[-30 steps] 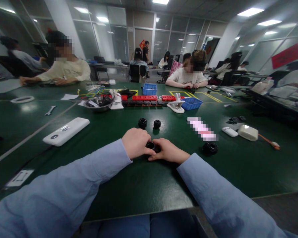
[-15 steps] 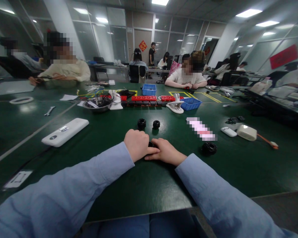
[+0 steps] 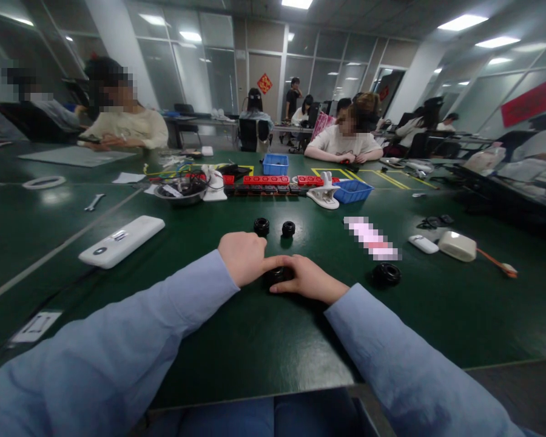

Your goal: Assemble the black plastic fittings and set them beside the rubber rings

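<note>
Both hands meet at a black round part [image 3: 276,277] on the green table [image 3: 255,352]. My right hand [image 3: 312,279] is closed round it, thumb at the near side. My left hand [image 3: 246,258] is curled, its thumb reaching across the top of the part to the right fingers; its other fingers are partly hidden, and what they hold cannot be made out. Just beyond the hands stand two similar black parts, one on the left [image 3: 261,227] and a smaller one [image 3: 288,229]. Another black part [image 3: 386,274] lies to the right.
A white power strip [image 3: 122,241] lies left, a pixelated pink item [image 3: 372,238] and a white mouse [image 3: 423,244] right. Farther back are a metal bowl [image 3: 182,197], white clamps, red strips and a blue basket [image 3: 353,192]. People sit across the table.
My left hand has shifted slightly left and its thumb has lifted over the part. More of the black part now shows between the hands. The view has moved a little.
</note>
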Demonstrator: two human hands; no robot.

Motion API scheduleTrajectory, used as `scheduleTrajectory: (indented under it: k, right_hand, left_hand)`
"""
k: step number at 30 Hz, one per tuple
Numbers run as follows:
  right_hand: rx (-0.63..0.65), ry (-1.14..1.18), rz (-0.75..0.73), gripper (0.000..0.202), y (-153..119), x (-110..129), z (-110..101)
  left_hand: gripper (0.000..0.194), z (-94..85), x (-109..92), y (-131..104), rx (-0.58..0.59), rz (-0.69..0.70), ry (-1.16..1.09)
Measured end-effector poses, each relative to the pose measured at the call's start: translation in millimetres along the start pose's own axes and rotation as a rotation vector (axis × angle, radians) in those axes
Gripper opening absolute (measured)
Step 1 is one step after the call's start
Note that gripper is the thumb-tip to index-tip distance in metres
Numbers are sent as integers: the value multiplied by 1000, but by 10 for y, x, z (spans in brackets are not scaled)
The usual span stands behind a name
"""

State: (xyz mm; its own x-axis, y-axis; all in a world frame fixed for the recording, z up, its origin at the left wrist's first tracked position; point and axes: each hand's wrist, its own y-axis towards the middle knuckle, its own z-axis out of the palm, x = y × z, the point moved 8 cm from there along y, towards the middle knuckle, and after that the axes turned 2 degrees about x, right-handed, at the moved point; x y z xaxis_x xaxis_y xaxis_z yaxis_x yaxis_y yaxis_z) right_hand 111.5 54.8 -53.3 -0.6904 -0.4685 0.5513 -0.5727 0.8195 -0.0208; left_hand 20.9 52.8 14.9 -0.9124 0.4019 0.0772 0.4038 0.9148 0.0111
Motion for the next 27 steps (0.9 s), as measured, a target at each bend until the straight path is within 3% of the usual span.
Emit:
scheduleTrajectory:
  k: [3,5,10,16,27]
  right_hand:
    - [54,17,-29,42,-43,-12,-2]
    - [86,34,-76,39,-66,5,-4]
    - [144,51,-158,37,-94,36,-15]
    - [196,22,-194,39,-103,71,-17]
    - [218,-22,-188,41,-105,104,1]
  left_hand:
    - [50,-94,-66,10,-43,226,-77]
    - [38,-89,-149,-8,26,413,-179]
    - [38,-53,-281,-69,141,659,-341]
    - [41,9,-400,-122,171,725,-279]
    - [41,64,-377,-95,216,630,-306]
